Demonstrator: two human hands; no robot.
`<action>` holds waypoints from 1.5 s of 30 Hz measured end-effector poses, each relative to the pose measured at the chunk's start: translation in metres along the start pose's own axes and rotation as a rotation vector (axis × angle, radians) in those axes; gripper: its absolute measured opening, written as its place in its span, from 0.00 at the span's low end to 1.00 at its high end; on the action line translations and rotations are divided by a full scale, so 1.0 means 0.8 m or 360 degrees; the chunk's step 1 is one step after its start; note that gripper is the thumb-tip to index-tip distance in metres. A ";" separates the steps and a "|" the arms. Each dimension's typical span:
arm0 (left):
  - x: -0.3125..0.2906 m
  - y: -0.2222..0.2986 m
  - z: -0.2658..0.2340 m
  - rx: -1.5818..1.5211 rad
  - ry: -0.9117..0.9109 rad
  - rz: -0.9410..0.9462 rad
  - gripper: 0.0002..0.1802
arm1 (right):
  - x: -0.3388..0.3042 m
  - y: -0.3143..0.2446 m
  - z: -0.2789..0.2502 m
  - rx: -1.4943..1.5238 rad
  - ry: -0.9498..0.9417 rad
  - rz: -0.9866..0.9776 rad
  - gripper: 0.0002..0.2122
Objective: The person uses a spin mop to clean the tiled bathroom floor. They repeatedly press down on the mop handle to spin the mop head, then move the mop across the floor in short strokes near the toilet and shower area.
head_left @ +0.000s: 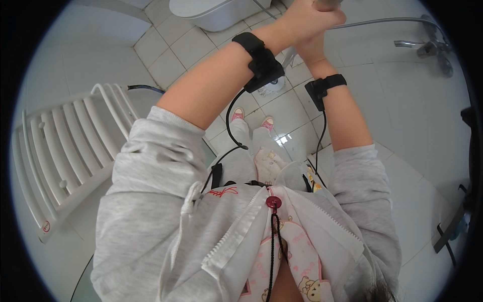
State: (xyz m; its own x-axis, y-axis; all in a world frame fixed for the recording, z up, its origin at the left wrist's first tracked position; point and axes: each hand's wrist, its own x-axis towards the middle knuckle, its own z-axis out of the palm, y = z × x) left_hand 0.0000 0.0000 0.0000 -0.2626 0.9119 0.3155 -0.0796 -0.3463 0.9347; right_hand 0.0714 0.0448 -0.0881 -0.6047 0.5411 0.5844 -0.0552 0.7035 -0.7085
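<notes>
- A white slatted radiator [70, 151] is seen to the left of and below the toilet [211, 17]; a dark tube [146, 89] is set beside its upper end.
- The toilet, white and rounded, is cut off by the upper edge.
- Below the toilet, pink shoes [238, 115] are planted on the tiled floor [183, 48].
- Below and right of the toilet, a round floor fitting [273, 89] is partly hidden by a black band [261, 65] strapped to the left wrist.
- Right of the toilet, the left hand [304, 22] is curled closed around a grey object [327, 4]. The object's visible end is pointed away from the toilet and is cropped. Its long axis seems slanted from upper right to lower left; a greyish piece [290, 56] is shown below the hands, but whether they are joined cannot be told.
- Just under the left hand, the right hand [312, 49] is largely hidden; how far it is closed, or what is held, cannot be told.
- Farther right of the toilet, a grey hose [377, 21] is stretched toward a metal faucet [430, 48].
- Far right and below the toilet, a dark rack [450, 219] is seen.
</notes>
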 end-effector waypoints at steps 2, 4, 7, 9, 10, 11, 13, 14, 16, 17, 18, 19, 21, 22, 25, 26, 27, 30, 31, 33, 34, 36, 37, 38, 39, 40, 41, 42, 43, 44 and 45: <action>0.006 -0.005 0.002 -0.0024 0.0025 0.0025 0.09 | 0.000 0.013 0.003 0.0019 0.0076 0.0012 0.19; 0.012 -0.010 0.001 -0.0028 0.0010 0.0014 0.09 | 0.001 0.027 0.006 0.0002 0.0152 0.0044 0.19; 0.018 -0.019 -0.003 -0.0021 0.0022 -0.0003 0.09 | 0.001 0.047 0.012 -0.0036 0.0176 0.0091 0.18; 0.020 -0.024 -0.006 0.0007 0.0043 -0.0007 0.08 | 0.000 0.058 0.016 -0.0063 0.0174 0.0117 0.18; 0.020 -0.028 -0.008 0.0033 0.0055 -0.0005 0.08 | -0.001 0.063 0.019 -0.0077 0.0166 0.0131 0.18; 0.022 -0.030 -0.014 0.0058 0.0067 -0.0006 0.08 | 0.000 0.066 0.024 -0.0092 0.0162 0.0147 0.18; 0.024 -0.034 -0.018 0.0064 0.0116 0.0080 0.08 | 0.003 0.074 0.033 -0.0118 0.0155 0.0169 0.17; 0.024 -0.036 -0.021 0.0068 0.0143 0.0120 0.07 | 0.002 0.076 0.037 -0.0125 0.0149 0.0183 0.17; 0.031 -0.038 -0.037 0.0044 0.0158 0.0111 0.07 | 0.005 0.080 0.048 -0.0123 0.0133 0.0212 0.17; 0.031 -0.039 -0.042 0.0034 0.0162 0.0106 0.07 | 0.006 0.081 0.054 -0.0119 0.0130 0.0224 0.17; 0.032 -0.040 -0.045 0.0061 0.0185 0.0117 0.07 | 0.007 0.083 0.056 -0.0121 0.0129 0.0231 0.17; 0.031 -0.040 -0.046 0.0088 0.0206 0.0131 0.07 | 0.007 0.084 0.059 -0.0119 0.0130 0.0239 0.16; 0.028 -0.039 -0.049 0.0116 0.0236 0.0128 0.08 | 0.008 0.083 0.062 -0.0121 0.0124 0.0242 0.16; 0.026 -0.037 -0.052 0.0119 0.0245 0.0112 0.08 | 0.010 0.081 0.064 -0.0120 0.0118 0.0239 0.16; 0.022 -0.029 -0.052 0.0127 0.0159 -0.0003 0.09 | 0.006 0.073 0.059 -0.0116 0.0112 0.0226 0.15; 0.023 -0.028 -0.049 0.0129 0.0107 -0.0048 0.09 | 0.005 0.073 0.055 -0.0115 0.0109 0.0221 0.15; 0.020 -0.026 -0.044 0.0153 0.0094 -0.0047 0.10 | 0.002 0.072 0.051 -0.0116 0.0105 0.0204 0.15; 0.013 -0.018 -0.035 0.0164 0.0101 -0.0020 0.10 | 0.001 0.072 0.045 -0.0117 0.0086 0.0176 0.15; 0.012 -0.014 -0.034 0.0139 0.0128 0.0013 0.10 | 0.002 0.071 0.044 -0.0121 0.0077 0.0172 0.15; 0.012 -0.003 -0.035 0.0135 0.0195 0.0061 0.10 | 0.007 0.069 0.040 -0.0098 0.0013 0.0137 0.14; 0.014 0.002 -0.035 0.0152 0.0236 0.0077 0.10 | 0.011 0.067 0.032 -0.0059 -0.0068 0.0120 0.14; 0.020 0.012 -0.038 0.0208 0.0278 0.0088 0.11 | 0.025 0.061 0.022 0.0051 -0.0240 0.0135 0.13; 0.022 0.017 -0.040 0.0250 0.0277 0.0087 0.11 | 0.030 0.054 0.025 0.0090 -0.0173 0.0114 0.12; 0.025 0.020 -0.049 0.0296 0.0286 0.0082 0.11 | 0.036 0.046 0.036 0.0125 -0.0065 0.0112 0.12; 0.026 0.022 -0.053 0.0320 0.0277 0.0084 0.11 | 0.042 0.038 0.048 0.0159 0.0043 0.0106 0.11; 0.026 0.021 -0.058 0.0344 0.0265 0.0087 0.11 | 0.047 0.032 0.059 0.0165 0.0122 0.0080 0.11; 0.027 0.019 -0.064 0.0365 0.0253 0.0087 0.10 | 0.053 0.028 0.067 0.0166 0.0141 0.0074 0.12; 0.026 0.014 -0.071 0.0398 0.0259 0.0076 0.10 | 0.056 0.026 0.076 0.0155 0.0135 0.0067 0.12; 0.025 0.009 -0.078 0.0432 0.0263 0.0064 0.10 | 0.063 0.028 0.085 0.0152 0.0120 0.0063 0.13; 0.028 0.004 -0.089 0.0463 0.0272 0.0050 0.10 | 0.070 0.030 0.096 0.0153 0.0107 0.0068 0.13; 0.032 -0.002 -0.100 0.0375 0.0313 0.0093 0.09 | 0.071 0.035 0.107 0.0142 0.0078 0.0071 0.13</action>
State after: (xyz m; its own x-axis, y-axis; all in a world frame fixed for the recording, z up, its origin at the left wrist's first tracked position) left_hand -0.0832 0.0062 -0.0067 -0.4428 0.8240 0.3536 0.1604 -0.3153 0.9354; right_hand -0.0326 0.0557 -0.1083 -0.5688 0.5942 0.5687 -0.1009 0.6358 -0.7652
